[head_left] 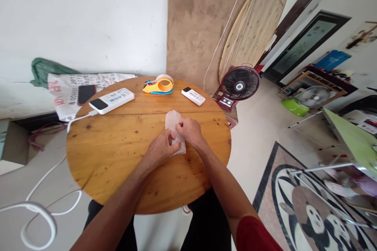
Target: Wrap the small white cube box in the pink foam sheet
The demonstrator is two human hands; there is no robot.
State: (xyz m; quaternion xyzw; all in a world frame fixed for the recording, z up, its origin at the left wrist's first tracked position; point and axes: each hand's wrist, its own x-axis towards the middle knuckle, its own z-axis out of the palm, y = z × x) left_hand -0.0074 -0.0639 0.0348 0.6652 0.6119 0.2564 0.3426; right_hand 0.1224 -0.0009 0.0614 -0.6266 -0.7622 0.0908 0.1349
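Whitish and filmy, the wrapper (173, 120) lies toward 2 o'clock on the tabletop (118, 153). Your left hand (160, 146), curled nearly closed, pinches it at 8 o'clock; your right hand (191, 130), likewise, at 3. It looks light, limp and easily torn: grip edges gently.
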